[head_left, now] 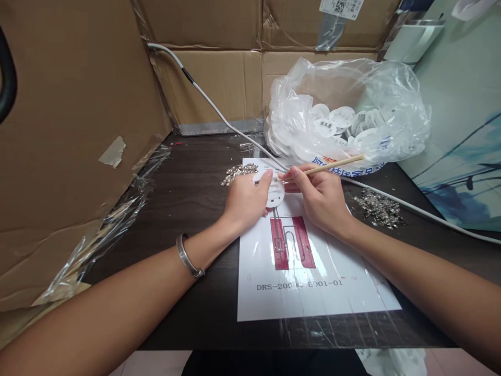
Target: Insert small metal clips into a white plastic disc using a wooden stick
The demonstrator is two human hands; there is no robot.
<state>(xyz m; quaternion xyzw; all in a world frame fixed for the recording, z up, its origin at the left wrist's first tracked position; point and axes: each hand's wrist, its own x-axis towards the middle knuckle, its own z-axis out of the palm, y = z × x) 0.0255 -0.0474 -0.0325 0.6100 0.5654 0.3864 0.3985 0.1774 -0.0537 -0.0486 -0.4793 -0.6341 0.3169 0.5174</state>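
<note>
My left hand grips a round white plastic disc by its left side, thumb on top. Small dark slots show on the disc. Between the fingers of my right hand is a thin wooden stick, its tip touching or just above the disc's upper part. Both hands are over a printed sheet with a red and white drawing. Left of the disc is a heap of small shiny metal pieces. Another heap of small metal parts lies right of my right wrist.
A clear plastic bag full of white discs stands behind my hands. A grey cable runs across the dark table. Cardboard walls rise at the left and back; a pale patterned panel is at the right.
</note>
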